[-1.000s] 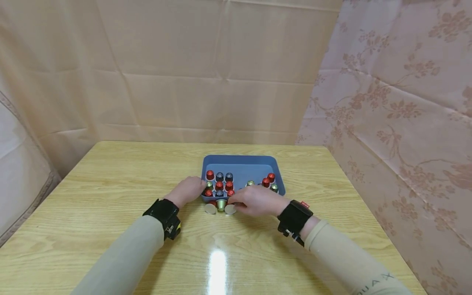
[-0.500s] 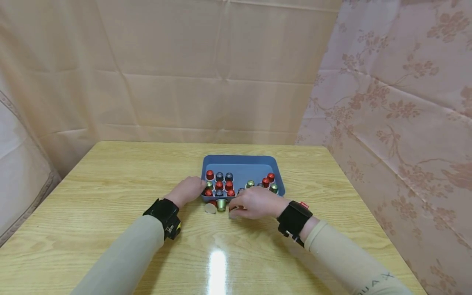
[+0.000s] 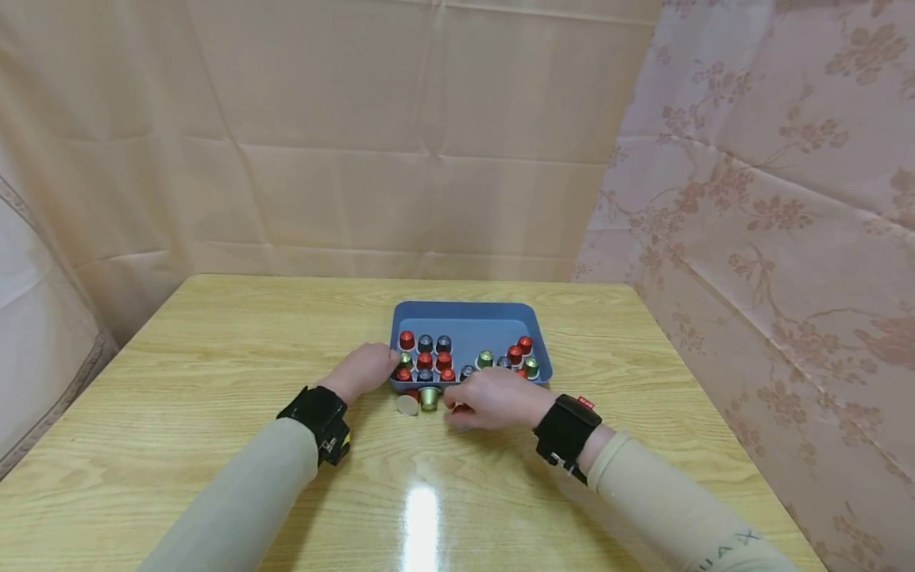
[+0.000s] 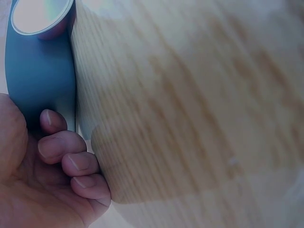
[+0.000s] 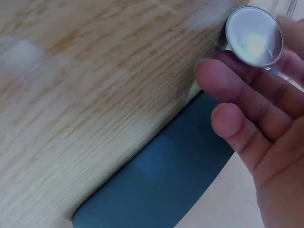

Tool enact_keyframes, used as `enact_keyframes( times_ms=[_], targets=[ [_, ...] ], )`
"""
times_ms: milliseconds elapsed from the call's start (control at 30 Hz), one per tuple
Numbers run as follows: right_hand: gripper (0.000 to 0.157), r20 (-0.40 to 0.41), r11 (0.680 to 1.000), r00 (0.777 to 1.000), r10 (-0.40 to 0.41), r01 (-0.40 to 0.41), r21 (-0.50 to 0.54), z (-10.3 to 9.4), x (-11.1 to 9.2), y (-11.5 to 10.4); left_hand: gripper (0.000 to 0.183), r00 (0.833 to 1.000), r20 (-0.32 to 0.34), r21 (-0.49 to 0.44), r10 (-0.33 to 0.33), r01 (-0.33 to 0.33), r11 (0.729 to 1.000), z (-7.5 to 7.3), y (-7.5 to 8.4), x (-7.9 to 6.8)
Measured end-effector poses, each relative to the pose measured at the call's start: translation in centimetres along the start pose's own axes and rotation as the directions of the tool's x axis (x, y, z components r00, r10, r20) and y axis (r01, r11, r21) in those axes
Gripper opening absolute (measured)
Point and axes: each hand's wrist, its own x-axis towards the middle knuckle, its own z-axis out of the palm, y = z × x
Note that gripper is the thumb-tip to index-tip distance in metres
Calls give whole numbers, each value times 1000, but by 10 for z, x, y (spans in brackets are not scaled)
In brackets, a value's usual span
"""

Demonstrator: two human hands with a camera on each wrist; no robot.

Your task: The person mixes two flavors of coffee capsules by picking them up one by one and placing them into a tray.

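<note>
The blue tray (image 3: 468, 311) on the table holds red, green and dark coffee capsules. My left hand (image 3: 368, 367) grips its left front corner; in the left wrist view the curled fingers (image 4: 64, 145) lie against the wall and the thumb tip is hidden. At the tray's front side my right hand (image 3: 496, 397) pinches a red coffee capsule, its silver lid (image 5: 255, 36) turned toward the right wrist camera. Between the hands, a red capsule with a pale lid (image 3: 407, 405) lies on its side and a green capsule (image 3: 429, 399) lies beside it, both outside the tray.
The wooden table (image 3: 286, 310) extends on all sides of the tray. A beige curtain (image 3: 343, 159) hangs behind, and floral fabric (image 3: 786, 238) runs along the right. Inside, capsules form rows at the left and a looser group at the right.
The right fingers have closed over the right-hand red capsule lying in front of the tray, and the hand has shifted slightly toward the person. The left hand and tray stay in place.
</note>
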Motion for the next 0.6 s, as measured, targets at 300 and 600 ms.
enact_keyframes(
  times_ms=[300, 600],
  targets=[
    [14, 133, 999, 991, 14, -9, -35, -4, 0, -3, 29, 999, 5, -49, -43, 43, 998, 0, 0, 1],
    [12, 127, 1000, 992, -12, 15, -20, -4, 0, -3, 30, 1000, -2, -37, -29, 29, 999, 1, 0, 1]
  ],
)
